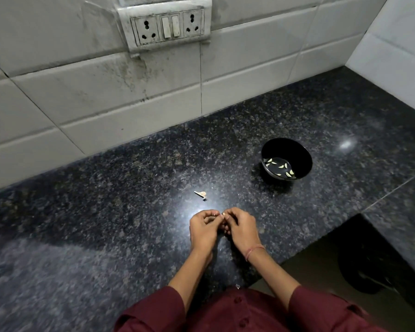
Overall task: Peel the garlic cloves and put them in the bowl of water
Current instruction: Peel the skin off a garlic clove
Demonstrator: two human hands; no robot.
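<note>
Several peeled cloves (282, 166) float in the black bowl (304, 161), far right. Left hand (203, 226) and right hand (241, 227) pinch one more garlic clove (223, 214) between them; its peeling appears unfinished.

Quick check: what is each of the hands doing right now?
Left hand: fingers curled, pinching the small pale garlic clove.
Right hand: fingers curled, pinching the same clove.

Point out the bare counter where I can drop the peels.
Bare counter runs wide on the left, between the tiled wall and the near edge. Another patch lies beyond the bowl, toward the side wall. Crowded: the scrap just beyond the left hand and right hand, pinching a garlic clove.
</note>
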